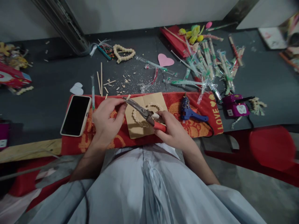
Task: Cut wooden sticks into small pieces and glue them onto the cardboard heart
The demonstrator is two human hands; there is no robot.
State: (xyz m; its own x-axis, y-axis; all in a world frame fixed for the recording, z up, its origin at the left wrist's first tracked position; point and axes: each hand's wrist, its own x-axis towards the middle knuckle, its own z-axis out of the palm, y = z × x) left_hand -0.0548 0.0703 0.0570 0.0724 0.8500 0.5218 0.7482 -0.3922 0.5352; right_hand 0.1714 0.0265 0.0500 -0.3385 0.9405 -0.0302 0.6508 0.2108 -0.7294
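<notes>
the right hand [171,128] wraps red-handled metal pliers [146,114]; the left hand [106,116] pinches a slim wooden stick [128,97].

Pliers [146,114] part. hidden by R hand [173,129]; heart outline [134,115] on brown card [134,132] part. behind pliers. Stick bit [128,97] nr plier tips too sm. to tell if L hand [108,115] grips it. Red packet [14,76] & purple box [4,133] cut off at pic's L edge, red chair [272,147] at R.

Paper sheet [141,132] on towel [119,134], between phone [76,115] and glue gun [186,110]
</notes>
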